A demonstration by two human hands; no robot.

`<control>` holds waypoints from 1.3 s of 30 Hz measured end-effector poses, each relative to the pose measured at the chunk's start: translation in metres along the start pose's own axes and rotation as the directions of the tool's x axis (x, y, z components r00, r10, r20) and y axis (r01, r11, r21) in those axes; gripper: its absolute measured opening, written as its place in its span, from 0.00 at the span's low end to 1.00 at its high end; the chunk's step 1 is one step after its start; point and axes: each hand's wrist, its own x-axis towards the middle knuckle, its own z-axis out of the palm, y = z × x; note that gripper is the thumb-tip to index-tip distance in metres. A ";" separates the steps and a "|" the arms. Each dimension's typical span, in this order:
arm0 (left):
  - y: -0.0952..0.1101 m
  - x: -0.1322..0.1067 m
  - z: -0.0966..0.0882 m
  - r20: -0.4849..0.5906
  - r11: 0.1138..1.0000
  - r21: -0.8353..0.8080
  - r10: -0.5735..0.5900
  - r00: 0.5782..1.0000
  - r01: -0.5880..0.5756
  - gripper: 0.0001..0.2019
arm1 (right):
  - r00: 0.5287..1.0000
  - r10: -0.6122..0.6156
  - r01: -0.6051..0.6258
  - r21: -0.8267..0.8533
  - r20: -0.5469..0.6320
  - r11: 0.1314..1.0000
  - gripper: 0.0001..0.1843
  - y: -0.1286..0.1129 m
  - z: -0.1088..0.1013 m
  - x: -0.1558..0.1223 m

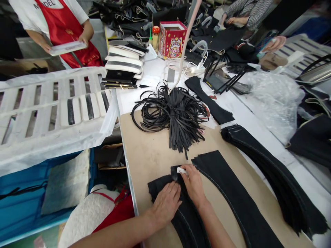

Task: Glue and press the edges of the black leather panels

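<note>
In the head view my left hand (pixel 165 203) lies flat on a curved black stitched leather strip (pixel 165 184), pressing it against a beige work board (pixel 147 155). My right hand (pixel 192 182) sits just beside it, with its fingertips pinching a small white piece (pixel 181 170) against the strip's edge. A second long stitched strip (pixel 224 186) runs past my right hand, and a thick stack of similar strips (pixel 269 175) lies to its right. A bundle of thin black leather strips (pixel 178 117) sits farther up the board.
A co-worker (pixel 62 31) in a red apron holds a white tray at the top left. Another person's hands (pixel 234 20) work at the top right. A white slatted rack (pixel 43 106), stacked bag flaps (pixel 122 65), a red printed box (pixel 172 39) and clear plastic (pixel 274 103) surround the board.
</note>
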 end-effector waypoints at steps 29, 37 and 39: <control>-0.003 0.006 -0.006 0.043 0.999 0.039 0.032 0.999 -0.034 0.21 | 0.998 -0.059 0.056 0.148 0.011 0.987 0.09 -0.003 0.005 0.020; -0.005 0.008 0.000 0.044 0.995 0.072 0.060 0.997 -0.064 0.19 | 0.980 -0.096 0.097 -0.001 0.172 0.995 0.11 0.005 0.004 0.000; -0.005 0.009 0.000 0.057 0.996 0.054 0.068 0.996 -0.071 0.18 | 0.987 -0.091 0.092 -0.005 0.136 0.996 0.10 -0.005 0.015 0.010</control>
